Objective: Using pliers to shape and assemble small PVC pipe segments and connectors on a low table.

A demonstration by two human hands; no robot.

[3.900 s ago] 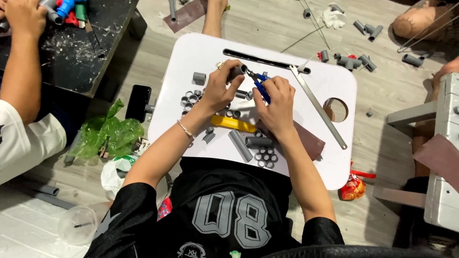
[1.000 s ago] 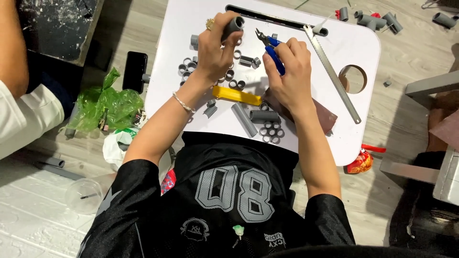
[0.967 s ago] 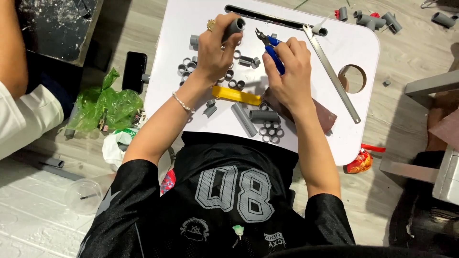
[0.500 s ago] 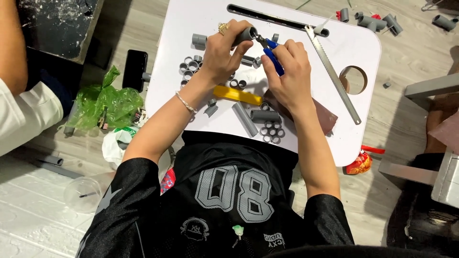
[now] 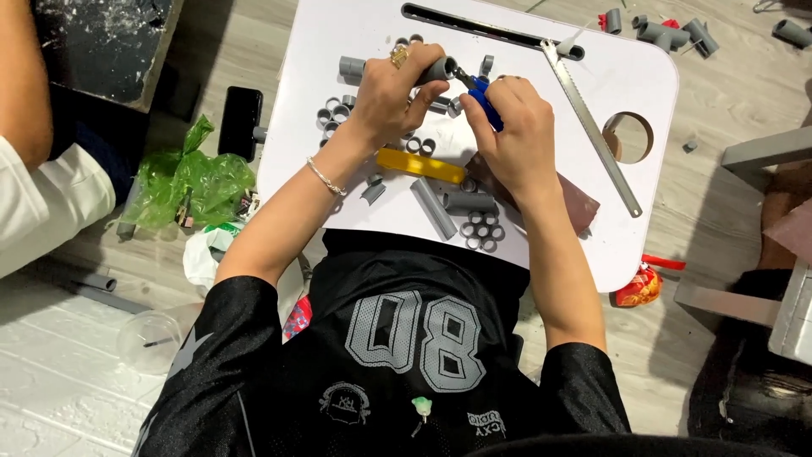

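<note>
My left hand [image 5: 392, 95] grips a short grey pipe piece [image 5: 438, 68] above the white lap table [image 5: 626, 228]. My right hand [image 5: 513, 131] holds a blue-handled tool [image 5: 484, 99] whose metal tip meets the end of the pipe piece. Under my hands lie a yellow bar [image 5: 421, 165], two longer grey pipe lengths [image 5: 467, 202] and several short grey pipe rings [image 5: 482, 230]. More rings [image 5: 332, 113] sit left of my left hand.
A hacksaw blade [image 5: 590, 127] and a black bar [image 5: 491, 27] lie at the far side of the table, beside a round hole [image 5: 627, 137]. A black phone [image 5: 240, 122], green plastic bag [image 5: 182, 184] and another person's arm [image 5: 27, 85] are left. Pipe fittings [image 5: 668, 32] litter the floor.
My left hand has lowered and turned the pipe piece toward my right hand, so the tool's tip now meets its end. The view has shifted slightly.
</note>
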